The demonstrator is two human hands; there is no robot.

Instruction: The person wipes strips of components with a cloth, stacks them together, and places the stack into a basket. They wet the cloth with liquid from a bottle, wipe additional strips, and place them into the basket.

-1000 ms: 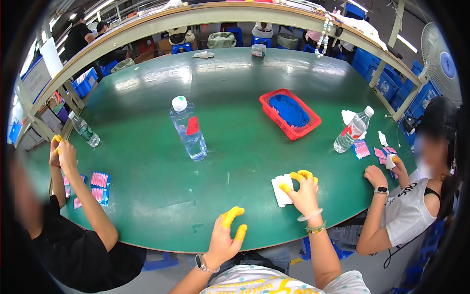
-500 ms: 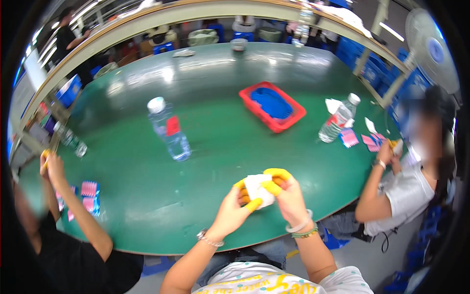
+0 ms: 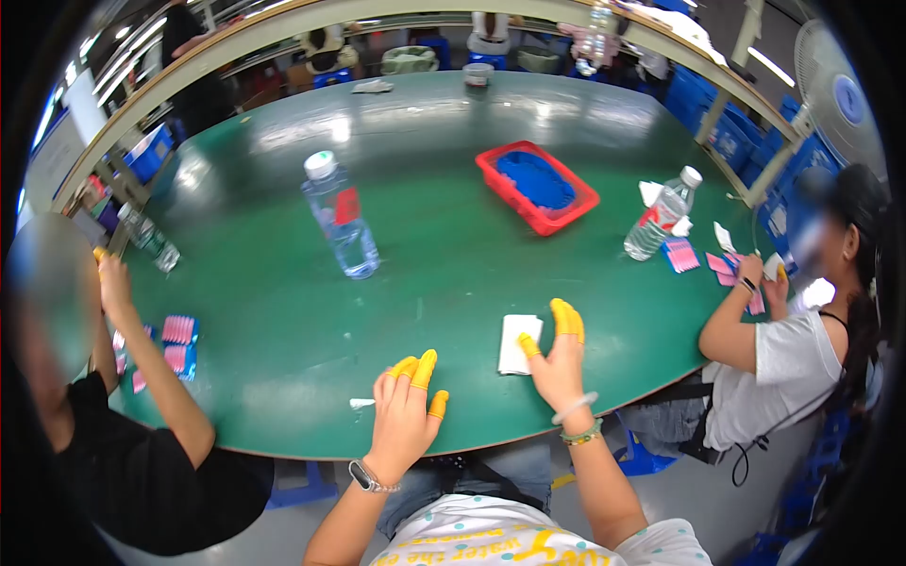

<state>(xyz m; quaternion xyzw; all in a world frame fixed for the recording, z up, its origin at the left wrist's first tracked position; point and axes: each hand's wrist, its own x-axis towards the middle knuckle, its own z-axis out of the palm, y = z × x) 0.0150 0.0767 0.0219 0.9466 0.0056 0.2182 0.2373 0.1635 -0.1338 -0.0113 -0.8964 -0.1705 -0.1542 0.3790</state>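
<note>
A folded white piece, paper or cloth, lies flat on the green table in front of me. My right hand is at its right side, fingers stretched forward and the thumb over its right edge. My left hand is low over the table to the left, fingers apart and nothing visible in it. Just left of that hand lies a small white scrap, which I cannot identify. Yellow finger cots cover several fingertips on both hands.
A red tray with a blue inside stands ahead. Water bottles stand left of centre and at the right. A person at each side handles small things near pink-and-blue packs. A shelf rail spans the far side.
Both hands held the white piece above the table; now it lies on the table. My left hand has moved left and down, away from it. The small white scrap now shows.
</note>
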